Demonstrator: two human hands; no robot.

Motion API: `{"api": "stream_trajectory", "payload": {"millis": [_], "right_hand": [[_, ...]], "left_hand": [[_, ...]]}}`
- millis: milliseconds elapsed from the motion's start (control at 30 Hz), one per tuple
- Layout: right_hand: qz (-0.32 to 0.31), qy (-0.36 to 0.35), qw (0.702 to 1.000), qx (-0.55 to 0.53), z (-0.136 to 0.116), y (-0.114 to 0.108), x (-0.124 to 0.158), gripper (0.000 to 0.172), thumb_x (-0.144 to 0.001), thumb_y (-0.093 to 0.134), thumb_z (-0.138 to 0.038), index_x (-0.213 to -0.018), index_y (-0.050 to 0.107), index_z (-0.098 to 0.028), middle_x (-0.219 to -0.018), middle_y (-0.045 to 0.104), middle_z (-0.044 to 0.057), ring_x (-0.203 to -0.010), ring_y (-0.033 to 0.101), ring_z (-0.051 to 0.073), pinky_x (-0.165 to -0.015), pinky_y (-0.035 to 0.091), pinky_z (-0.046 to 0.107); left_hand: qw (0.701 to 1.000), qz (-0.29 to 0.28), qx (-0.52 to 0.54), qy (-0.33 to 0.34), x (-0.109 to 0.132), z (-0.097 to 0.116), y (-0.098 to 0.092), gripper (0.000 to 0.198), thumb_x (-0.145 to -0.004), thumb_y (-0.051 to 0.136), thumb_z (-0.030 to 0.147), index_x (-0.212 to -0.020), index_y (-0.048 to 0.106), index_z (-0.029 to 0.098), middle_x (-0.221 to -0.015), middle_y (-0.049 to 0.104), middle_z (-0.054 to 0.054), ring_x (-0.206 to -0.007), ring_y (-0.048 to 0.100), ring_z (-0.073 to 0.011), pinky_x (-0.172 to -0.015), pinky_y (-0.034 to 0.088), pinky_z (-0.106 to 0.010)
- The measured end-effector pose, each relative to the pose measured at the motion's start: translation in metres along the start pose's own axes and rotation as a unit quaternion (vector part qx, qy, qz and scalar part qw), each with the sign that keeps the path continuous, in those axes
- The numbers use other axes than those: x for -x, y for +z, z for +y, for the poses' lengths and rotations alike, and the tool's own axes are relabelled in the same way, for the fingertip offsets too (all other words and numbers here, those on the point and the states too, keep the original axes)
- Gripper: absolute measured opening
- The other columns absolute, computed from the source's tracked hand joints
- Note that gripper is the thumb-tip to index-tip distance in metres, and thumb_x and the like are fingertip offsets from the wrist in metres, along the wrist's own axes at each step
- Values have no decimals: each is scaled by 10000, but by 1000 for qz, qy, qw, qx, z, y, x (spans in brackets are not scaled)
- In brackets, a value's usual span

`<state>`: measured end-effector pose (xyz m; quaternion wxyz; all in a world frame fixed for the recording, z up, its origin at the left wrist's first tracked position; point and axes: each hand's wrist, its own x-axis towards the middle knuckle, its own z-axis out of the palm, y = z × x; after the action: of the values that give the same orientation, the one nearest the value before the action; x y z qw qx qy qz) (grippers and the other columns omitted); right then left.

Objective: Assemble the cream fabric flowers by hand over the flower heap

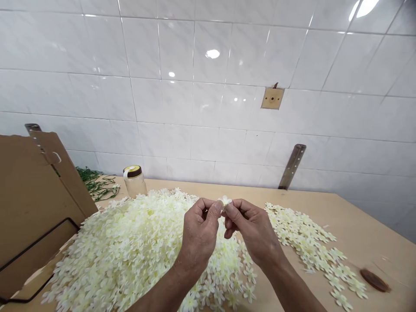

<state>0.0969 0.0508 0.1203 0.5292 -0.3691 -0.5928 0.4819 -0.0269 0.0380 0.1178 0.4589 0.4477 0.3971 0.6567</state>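
Observation:
Between my two hands is a small white artificial flower (pixel 225 200), pinched at thumb and fingertips from both sides. My left hand (pixel 203 225) grips its left edge with the fingers curled in. On the other side my right hand (pixel 248 223) holds the flower by its right lower part, the remaining fingers bent below. Under and left of the hands spreads a large heap of pale yellow-white flower pieces (pixel 130 242). A smaller scatter of similar flower pieces (pixel 302 234) lies to the right of my right hand.
A clear jar (pixel 135 186) with a dark lid stands behind the heap. Green wire-like stems (pixel 97 184) lie beside a cardboard box (pixel 39 195) at left. A brown oval object (pixel 375 280) rests on the right of the table (pixel 325 203). A metal bracket (pixel 292 167) stands against the tiled wall.

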Motion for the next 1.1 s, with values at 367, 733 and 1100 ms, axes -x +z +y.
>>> {"api": "stream_trajectory", "payload": {"millis": [367, 733, 1100], "right_hand": [[1, -17, 1000, -16, 6, -6, -1, 339, -911, 628, -466, -743, 601, -173, -553, 537, -37, -459, 534, 104, -471, 480, 238], [3, -8, 988, 156, 1, -14, -4, 426, -934, 526, -563, -739, 584, -188, -588, 582, -20, -464, 619, 145, -491, 505, 264], [86, -17, 975, 205, 0, -17, -7, 393, -890, 593, -554, -822, 680, -176, -578, 593, -10, -483, 593, 144, -517, 505, 270]], "left_hand": [[994, -70, 57, -65, 1, 4, 0, 300, -867, 643, 434, -735, 582, 171, -488, 460, 52, -428, 393, -76, -433, 311, -210], [990, -68, 59, -108, -9, -4, -7, 308, -837, 681, 443, -766, 637, 146, -574, 555, -2, -526, 483, -104, -517, 408, -239], [993, -58, 9, -105, -13, -5, -8, 285, -821, 677, 414, -729, 619, 150, -538, 566, -6, -498, 515, -119, -480, 429, -238]]}}
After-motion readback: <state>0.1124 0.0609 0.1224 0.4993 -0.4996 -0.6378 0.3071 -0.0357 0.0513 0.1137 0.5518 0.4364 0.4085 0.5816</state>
